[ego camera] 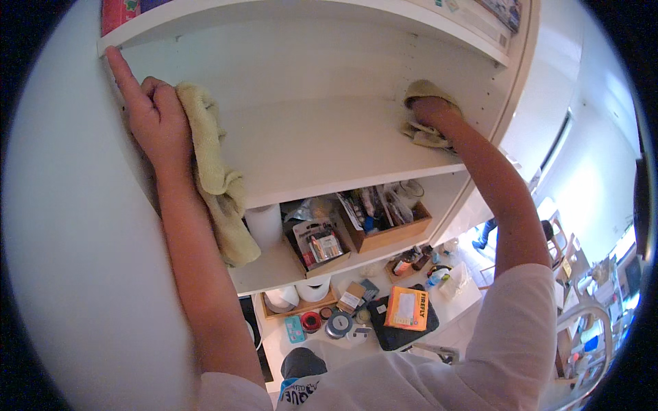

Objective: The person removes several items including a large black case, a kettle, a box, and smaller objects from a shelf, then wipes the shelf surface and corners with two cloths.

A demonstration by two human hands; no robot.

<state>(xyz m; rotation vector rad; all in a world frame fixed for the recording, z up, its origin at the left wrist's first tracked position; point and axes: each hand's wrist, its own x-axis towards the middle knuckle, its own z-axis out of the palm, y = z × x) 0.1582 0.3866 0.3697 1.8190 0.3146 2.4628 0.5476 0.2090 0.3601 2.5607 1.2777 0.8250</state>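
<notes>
My left hand (162,120) is at the left side of a white shelf unit, its index finger stretched up to the front edge of the upper shelf (105,46). The other fingers are curled on a yellow-green terry cloth (205,149), which hangs down along my forearm. Deep in the bay's right side, my right hand (434,113) grips a second yellowish cloth (426,90) bunched around the fingers. That cloth lies against the middle shelf board (308,141), close to the right side wall; the fingertips are hidden in its folds.
Below are a white cylinder (264,226), a box with packaged batteries (321,244) and a wooden box of packets (390,228). A lower white surface holds an orange box (407,308) on a black case (378,329), tape rolls and bottles. A metal rail (609,334) curves at right.
</notes>
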